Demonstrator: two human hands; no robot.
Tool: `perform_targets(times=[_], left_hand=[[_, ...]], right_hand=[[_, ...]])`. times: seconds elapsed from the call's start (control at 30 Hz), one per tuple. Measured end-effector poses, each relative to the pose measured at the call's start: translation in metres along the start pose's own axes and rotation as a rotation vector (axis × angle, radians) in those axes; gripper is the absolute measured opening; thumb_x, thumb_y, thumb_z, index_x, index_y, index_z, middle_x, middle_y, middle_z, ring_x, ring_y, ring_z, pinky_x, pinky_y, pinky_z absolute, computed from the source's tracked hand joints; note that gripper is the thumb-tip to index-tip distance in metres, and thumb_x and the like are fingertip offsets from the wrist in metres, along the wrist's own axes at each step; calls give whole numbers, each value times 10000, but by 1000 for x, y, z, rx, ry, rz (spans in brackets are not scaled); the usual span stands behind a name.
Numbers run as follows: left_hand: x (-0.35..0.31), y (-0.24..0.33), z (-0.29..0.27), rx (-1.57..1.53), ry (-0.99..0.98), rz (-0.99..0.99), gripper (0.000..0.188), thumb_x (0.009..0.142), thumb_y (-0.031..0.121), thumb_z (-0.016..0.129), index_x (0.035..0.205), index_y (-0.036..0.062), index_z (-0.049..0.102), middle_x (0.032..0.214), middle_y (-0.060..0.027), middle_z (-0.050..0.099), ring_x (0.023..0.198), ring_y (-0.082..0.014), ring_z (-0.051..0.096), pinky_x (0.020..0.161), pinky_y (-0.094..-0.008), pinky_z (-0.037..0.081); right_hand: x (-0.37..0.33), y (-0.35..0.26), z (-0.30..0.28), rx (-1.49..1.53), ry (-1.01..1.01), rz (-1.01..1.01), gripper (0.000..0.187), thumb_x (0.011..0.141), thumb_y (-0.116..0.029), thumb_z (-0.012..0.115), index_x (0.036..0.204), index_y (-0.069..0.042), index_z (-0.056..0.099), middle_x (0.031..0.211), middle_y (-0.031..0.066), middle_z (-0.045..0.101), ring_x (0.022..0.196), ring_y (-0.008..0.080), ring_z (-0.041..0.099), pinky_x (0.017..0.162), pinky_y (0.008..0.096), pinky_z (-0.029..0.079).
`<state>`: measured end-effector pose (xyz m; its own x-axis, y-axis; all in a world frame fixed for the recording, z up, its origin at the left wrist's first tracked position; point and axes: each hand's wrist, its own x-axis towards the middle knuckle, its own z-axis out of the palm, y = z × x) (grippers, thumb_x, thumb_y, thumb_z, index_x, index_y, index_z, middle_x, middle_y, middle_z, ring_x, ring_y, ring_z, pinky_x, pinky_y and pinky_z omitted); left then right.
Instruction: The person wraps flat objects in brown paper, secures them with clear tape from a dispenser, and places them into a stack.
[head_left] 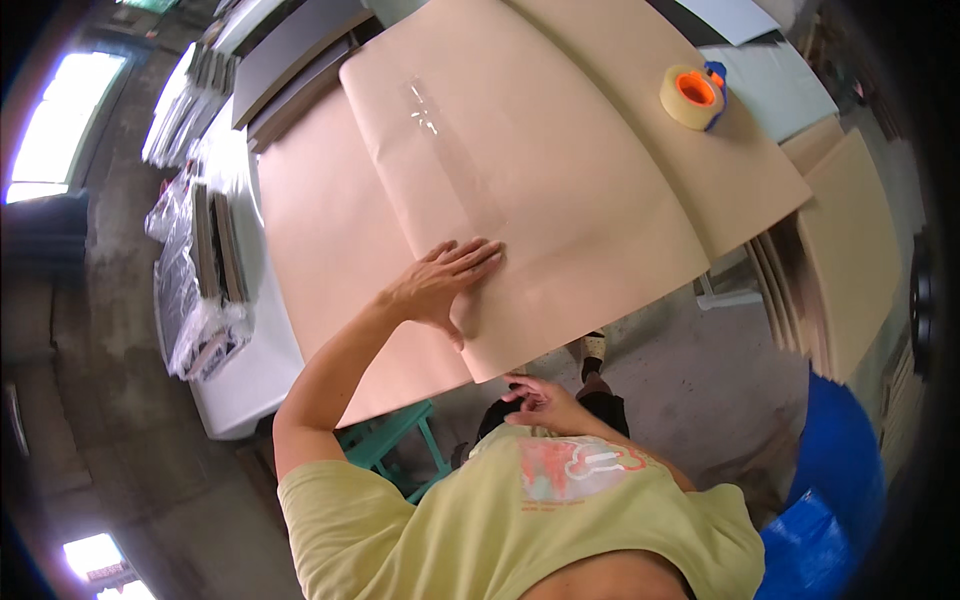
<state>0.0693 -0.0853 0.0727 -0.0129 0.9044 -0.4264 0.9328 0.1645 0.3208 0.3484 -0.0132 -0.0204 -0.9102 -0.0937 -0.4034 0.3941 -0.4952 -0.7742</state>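
Your bare left hand (432, 287) presses flat, fingers spread and grasping nothing, on the large brown paper sheet (585, 190), right of the white table's (255, 385) left edge. The sheet's long axis slants from far left toward near right. Your bare right hand (545, 405), loosely bent, hangs beside its near edge. Your yellow-green T-shirt's (400, 535) lettering is too small for reading.

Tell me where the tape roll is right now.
In the head view, the cream tape roll lies at upper right on a brown sheet, just left of a pale panel.
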Motion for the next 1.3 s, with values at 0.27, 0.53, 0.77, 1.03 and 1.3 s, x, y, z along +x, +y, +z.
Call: perform_targets(times=[0.27,0.53,0.77,1.03,1.3], left_hand=[[-17,-31,37,76,184,132,1255,425,531,806,1433,114,184,1491,-70,187,1375,-257,166,1108,-438,175],[-9,-30,69,123,470,94,929,596,204,753,1404,185,295,1464,-8,274,1344,-240,258,1079,-415,240],[-17,-13,120,114,732,-148,759,625,101,681,1329,255,441,1403,44,392,1281,-191,374,1050,-414,270],[-7,-5,136,-141,953,-321,772,714,198,648,1396,97,300,1432,-181,285,1356,-309,214,1085,-478,159],[-7,-3,156,-215,924,-734,900,743,334,662,1417,4,165,1451,-178,260,1344,-302,256,1066,-454,188]], right_hand=[[65,-3,38,-766,781,-505,224,736,-154,711,890,-5,644,891,111,667,783,253,628,705,362,487],[122,-7,-45,-838,1097,-527,291,749,-160,644,975,18,604,912,157,643,901,336,603,775,407,468],[24,-32,-91,-831,951,-276,237,746,-57,647,972,7,613,916,129,642,851,242,619,725,343,480],[-48,-163,-246,-1104,1189,-550,421,762,-151,695,1155,-68,570,1095,115,607,1037,253,570,881,327,442],[83,-231,-289,-1658,173,-364,899,653,-110,712,1418,-218,254,1466,63,262,1354,241,243,1106,496,135]])
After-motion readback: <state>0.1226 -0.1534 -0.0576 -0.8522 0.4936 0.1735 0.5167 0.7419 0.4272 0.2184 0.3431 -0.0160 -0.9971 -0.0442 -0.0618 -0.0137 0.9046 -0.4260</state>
